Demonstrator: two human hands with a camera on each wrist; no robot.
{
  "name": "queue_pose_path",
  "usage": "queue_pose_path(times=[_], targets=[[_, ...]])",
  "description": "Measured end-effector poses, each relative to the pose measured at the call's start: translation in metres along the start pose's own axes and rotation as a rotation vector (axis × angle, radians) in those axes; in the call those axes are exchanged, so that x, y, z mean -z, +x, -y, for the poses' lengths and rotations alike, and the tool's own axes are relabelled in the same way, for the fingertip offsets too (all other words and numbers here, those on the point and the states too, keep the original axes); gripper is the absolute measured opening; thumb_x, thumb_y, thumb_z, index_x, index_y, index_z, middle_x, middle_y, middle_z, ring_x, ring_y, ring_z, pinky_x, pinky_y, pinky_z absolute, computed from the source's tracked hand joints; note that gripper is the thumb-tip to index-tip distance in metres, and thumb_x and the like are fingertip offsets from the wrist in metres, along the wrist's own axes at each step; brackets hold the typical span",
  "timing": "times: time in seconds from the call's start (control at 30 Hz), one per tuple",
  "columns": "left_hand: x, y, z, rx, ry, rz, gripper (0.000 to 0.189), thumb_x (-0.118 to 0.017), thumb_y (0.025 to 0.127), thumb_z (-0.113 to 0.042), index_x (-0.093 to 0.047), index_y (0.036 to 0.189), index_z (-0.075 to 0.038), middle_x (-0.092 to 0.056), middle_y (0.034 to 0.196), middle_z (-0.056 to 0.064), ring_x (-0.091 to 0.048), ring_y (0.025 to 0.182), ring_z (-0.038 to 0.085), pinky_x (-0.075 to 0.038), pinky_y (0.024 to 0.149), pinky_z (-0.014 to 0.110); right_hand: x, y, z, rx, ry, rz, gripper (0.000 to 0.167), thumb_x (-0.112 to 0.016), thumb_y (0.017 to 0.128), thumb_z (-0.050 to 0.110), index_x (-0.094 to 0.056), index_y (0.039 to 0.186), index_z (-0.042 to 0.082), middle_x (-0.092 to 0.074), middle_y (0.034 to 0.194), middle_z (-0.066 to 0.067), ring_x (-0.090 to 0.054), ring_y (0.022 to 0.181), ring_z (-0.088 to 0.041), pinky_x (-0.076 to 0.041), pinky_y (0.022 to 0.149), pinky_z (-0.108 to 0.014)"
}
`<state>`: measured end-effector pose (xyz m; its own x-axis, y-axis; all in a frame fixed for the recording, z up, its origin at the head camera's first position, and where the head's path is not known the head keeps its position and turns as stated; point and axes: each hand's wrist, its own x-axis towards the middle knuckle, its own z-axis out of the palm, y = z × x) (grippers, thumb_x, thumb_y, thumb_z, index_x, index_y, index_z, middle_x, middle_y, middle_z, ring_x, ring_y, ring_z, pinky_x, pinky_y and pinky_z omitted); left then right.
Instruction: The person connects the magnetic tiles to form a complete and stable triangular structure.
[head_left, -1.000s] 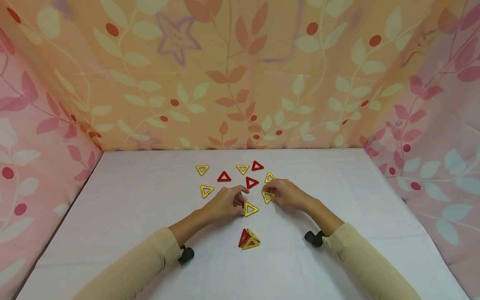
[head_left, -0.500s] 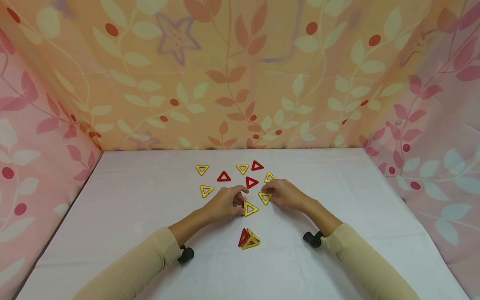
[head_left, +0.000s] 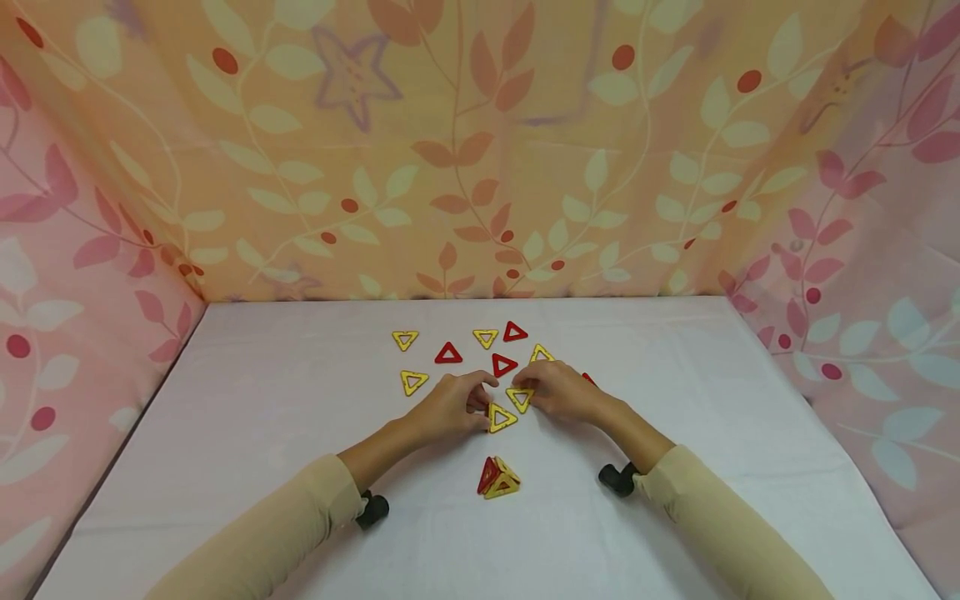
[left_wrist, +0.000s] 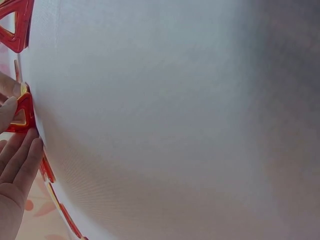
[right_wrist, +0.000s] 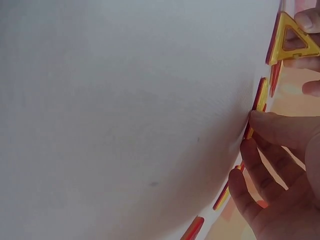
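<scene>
My left hand (head_left: 448, 408) holds a yellow magnetic triangle tile (head_left: 502, 418) together with a red triangle tile (left_wrist: 22, 112), which the thumb and fingers grip in the left wrist view. Just right of that pair, my right hand (head_left: 564, 390) pinches another yellow triangle tile (head_left: 520, 399), low over the table, between thumb and fingertips. The two yellow tiles lie close together, corner towards edge. Nearer the front stands a small red and yellow pyramid (head_left: 498, 479) of triangle tiles.
Red triangles (head_left: 504, 365) and yellow triangles (head_left: 413, 382) lie scattered behind the hands. One yellow tile (head_left: 542, 355) and one red tile (head_left: 589, 379) are partly covered by my right hand. Patterned cloth walls (head_left: 465, 167) enclose the white table (head_left: 225, 433).
My right hand has slid left with its yellow triangle tile, closer to the tiles in the left hand. A red tile now shows behind the right hand. The left hand has stayed put.
</scene>
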<state>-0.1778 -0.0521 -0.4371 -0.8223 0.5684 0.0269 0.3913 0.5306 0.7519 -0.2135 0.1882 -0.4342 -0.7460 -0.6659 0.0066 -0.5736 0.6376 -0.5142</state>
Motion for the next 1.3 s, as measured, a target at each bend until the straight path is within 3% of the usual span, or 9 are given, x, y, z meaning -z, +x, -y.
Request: queue_pose_path(times=[0.6,0.9,1.3], targets=[[-0.0011,-0.0002,-0.0007,0.017,0.016,-0.002,0.053,-0.082,0.082,-0.006,-0.058,0.128,-0.006,-0.073,0.101,0.003,-0.068,0.093,0.012,-0.055,0.085,0.028,-0.004,0.0008,0.0061,0.003,0.002,0.013,0.033,-0.071,0.086,-0.005,-0.069,0.117,0.004,-0.07,0.112,-0.002,-0.063,0.1,-0.017,-0.052,0.093,-0.037],[-0.001,0.0003,-0.0013,0.006,0.013,0.003,0.052,-0.082,0.082,-0.006,-0.058,0.128,-0.005,-0.073,0.102,0.004,-0.069,0.094,0.013,-0.056,0.085,0.028,-0.0047,0.0006,0.0099,0.027,0.002,0.026,0.034,-0.068,0.086,-0.006,-0.068,0.119,0.002,-0.07,0.114,-0.005,-0.063,0.109,-0.021,-0.049,0.098,-0.043],[0.0004,-0.0001,-0.0026,0.008,0.012,0.011,0.053,-0.082,0.082,-0.006,-0.057,0.129,-0.004,-0.074,0.102,0.005,-0.069,0.093,0.014,-0.056,0.085,0.028,-0.0026,-0.0004,0.0106,-0.036,0.028,0.011,0.036,-0.078,0.082,0.006,-0.068,0.117,0.003,-0.069,0.105,-0.003,-0.062,0.095,-0.017,-0.052,0.088,-0.036]])
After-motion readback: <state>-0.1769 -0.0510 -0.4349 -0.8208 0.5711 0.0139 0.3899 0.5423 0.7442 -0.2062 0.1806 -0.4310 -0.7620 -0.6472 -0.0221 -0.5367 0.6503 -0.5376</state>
